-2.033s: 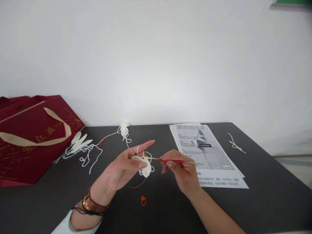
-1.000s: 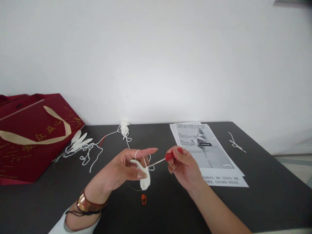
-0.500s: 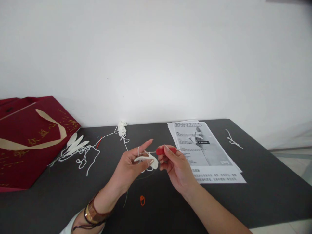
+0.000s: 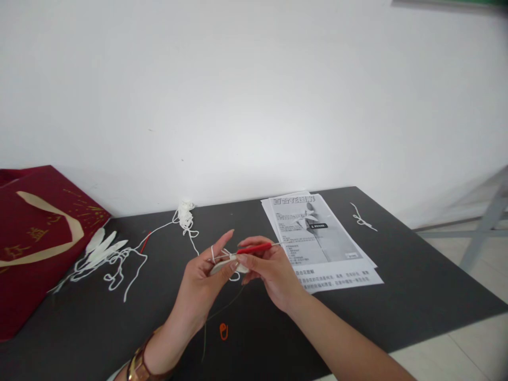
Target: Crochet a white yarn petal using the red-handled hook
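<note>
left hand (image 4: 202, 286): pinching white crochet piece (image 4: 221, 264), yarn looped round forefinger | right hand (image 4: 274, 275): gripping red-handled hook (image 4: 254, 248), its tip end at the piece | piece: held above middle of dark table (image 4: 416, 296) | orange clip (image 4: 224, 332): near side | printed sheets (image 4: 337, 272): right, partly behind right hand | yarn bundle (image 4: 185, 212): far left
</note>
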`<action>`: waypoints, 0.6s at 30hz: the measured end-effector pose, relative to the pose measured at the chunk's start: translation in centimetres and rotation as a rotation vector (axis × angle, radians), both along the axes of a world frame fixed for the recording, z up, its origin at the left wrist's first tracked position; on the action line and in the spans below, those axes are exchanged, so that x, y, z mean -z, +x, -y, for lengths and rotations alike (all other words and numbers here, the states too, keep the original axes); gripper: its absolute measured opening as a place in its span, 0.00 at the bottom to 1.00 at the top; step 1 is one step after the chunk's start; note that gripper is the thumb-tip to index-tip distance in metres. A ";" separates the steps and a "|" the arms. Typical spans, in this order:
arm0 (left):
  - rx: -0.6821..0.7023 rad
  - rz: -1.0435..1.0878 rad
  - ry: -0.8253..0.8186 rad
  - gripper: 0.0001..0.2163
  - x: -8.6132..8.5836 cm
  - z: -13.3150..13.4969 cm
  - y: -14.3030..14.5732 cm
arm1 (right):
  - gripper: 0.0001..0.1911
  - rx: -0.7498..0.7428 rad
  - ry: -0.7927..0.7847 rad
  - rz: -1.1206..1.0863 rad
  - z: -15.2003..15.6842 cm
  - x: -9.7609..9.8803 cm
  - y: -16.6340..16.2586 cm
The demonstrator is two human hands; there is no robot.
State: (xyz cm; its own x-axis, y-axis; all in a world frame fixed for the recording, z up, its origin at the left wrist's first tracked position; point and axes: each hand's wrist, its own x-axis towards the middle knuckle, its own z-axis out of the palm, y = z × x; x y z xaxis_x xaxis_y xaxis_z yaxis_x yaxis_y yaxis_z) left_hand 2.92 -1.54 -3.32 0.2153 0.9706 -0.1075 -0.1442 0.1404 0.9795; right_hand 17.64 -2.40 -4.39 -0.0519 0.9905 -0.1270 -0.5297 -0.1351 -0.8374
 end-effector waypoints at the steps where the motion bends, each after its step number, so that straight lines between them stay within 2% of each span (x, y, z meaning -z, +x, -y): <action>1: 0.011 -0.001 0.006 0.27 0.0 0.0 -0.1 | 0.17 -0.003 -0.010 0.006 0.0 0.0 0.0; 7: 0.150 0.006 -0.001 0.30 -0.8 -0.3 -0.8 | 0.13 0.027 0.003 -0.024 -0.3 -0.1 0.4; 18: 0.090 -0.045 0.001 0.31 -1.2 0.1 -0.7 | 0.09 0.007 0.043 -0.046 -0.2 -0.1 0.5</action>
